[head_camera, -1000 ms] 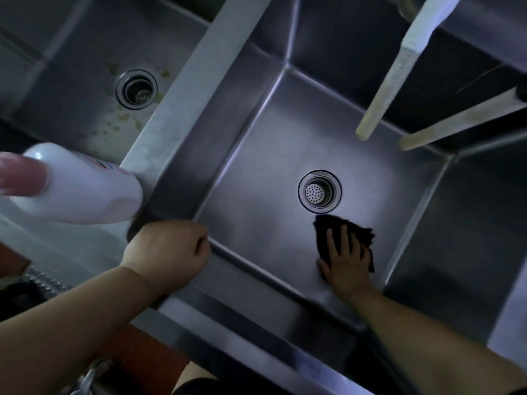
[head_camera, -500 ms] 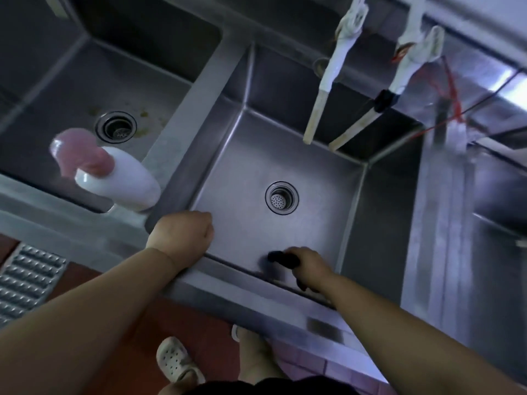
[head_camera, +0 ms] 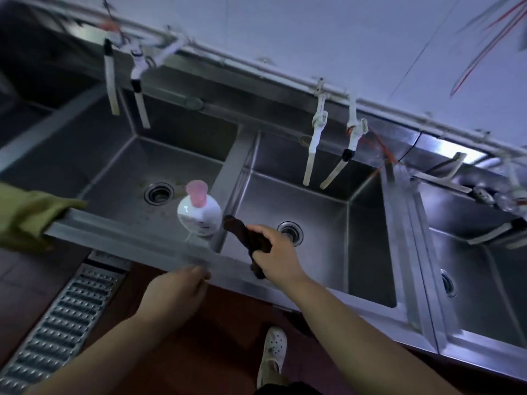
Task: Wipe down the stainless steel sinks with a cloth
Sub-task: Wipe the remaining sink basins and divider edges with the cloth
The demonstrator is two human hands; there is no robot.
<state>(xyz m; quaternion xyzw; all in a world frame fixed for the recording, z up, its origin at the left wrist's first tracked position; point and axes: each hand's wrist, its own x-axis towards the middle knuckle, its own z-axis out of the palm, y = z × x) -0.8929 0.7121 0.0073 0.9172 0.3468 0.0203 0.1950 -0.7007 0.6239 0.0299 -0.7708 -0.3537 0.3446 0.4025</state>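
A row of stainless steel sinks runs across the view. My right hand (head_camera: 275, 253) grips a dark cloth (head_camera: 245, 233), lifted above the front left corner of the middle sink (head_camera: 330, 223); the cloth sticks out from both sides of my fist. My left hand (head_camera: 174, 295) hovers just in front of the sink's front rim (head_camera: 159, 252) with fingers loosely curled, holding nothing. The left sink (head_camera: 114, 178) has brownish specks around its drain (head_camera: 158, 193).
A white bottle with a pink cap (head_camera: 199, 212) stands on the divider between the left and middle sinks. White taps (head_camera: 316, 132) hang over each basin. A green cloth (head_camera: 25, 215) lies over the rim at far left. A floor grate (head_camera: 65, 317) and my shoe (head_camera: 273, 352) are below.
My right hand has lifted the cloth out of the middle sink's bottom and bunched it in a fist. My left hand has come off the rim. The view has pulled back and up.
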